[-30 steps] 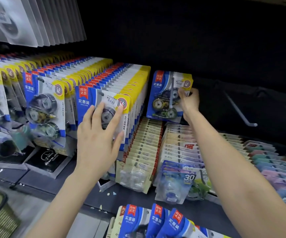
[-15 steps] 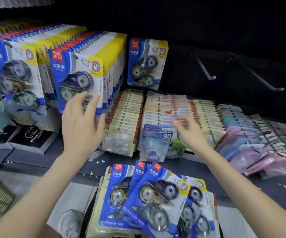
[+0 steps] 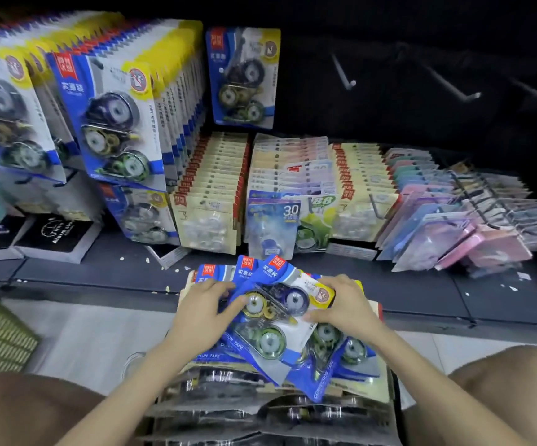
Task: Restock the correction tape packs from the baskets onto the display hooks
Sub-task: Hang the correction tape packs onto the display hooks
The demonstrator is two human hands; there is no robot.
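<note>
On my feed both hands are down in the basket [image 3: 395, 400], on the top pack [image 3: 273, 320] of a loose fan of blue correction tape packs. R hand [image 3: 346, 309] is at that pack's right side: fingers curl over its yellow corner, thumb presses in at the right edge, so it's pinching the pack. L hand [image 3: 201, 312] is at the pack's left edge, thumb laid across toward the blister and fingers bent over the packs just behind. I can't tell if it's actually gripping or only resting there. The top pack lies tilted, red logo pointing away from me, overlapping the others in the pile. Under it sit flatter card-backed packs.

Beyond the top pack, higher on the display, one identical pack [image 3: 244, 78] hangs alone. Left of that lone one are dense rows of the same packs [image 3: 115, 117]. Right of it two metal hooks [image 3: 344, 74] stick out of the dark back panel. Btwn top pack and lone pack are rows of beige packs [image 3: 209, 201]. Far left of the top pack is a green basket [image 3: 0, 339], blurred.
</note>
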